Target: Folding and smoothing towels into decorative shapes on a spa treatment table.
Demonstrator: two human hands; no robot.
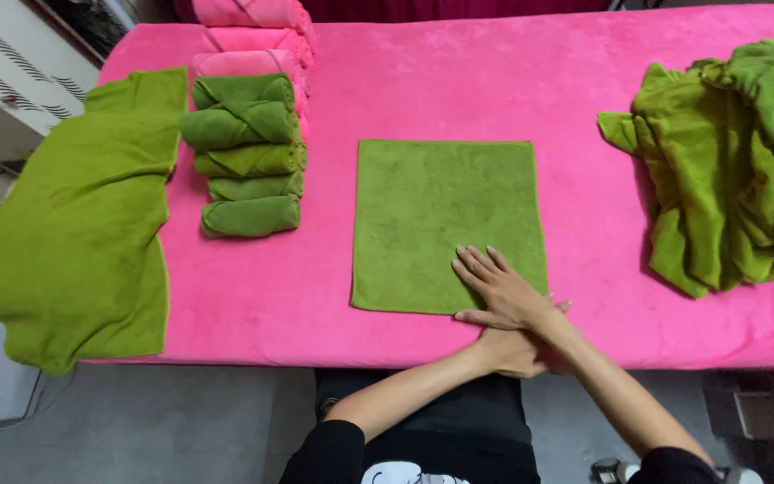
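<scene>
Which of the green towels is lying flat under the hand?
The square green terry towel in the middle; the others are rolled, heaped, or draped over the edge.

A square green towel [448, 224] lies flat on the pink worktop [584, 108]. The right hand [499, 289] presses flat on its near right corner, crossed over the left hand [512, 351]. Rolled green towels [248, 152] sit left, a crumpled green pile [732, 166] right.

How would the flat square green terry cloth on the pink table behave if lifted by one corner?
The flat square green terry cloth would probably droop limply, since the crumpled green cloths of seemingly the same fabric sag in soft folds. It looks thin, so likely light. Its nap on the fuzzy pink table cover suggests it would drag, not slide.
</scene>
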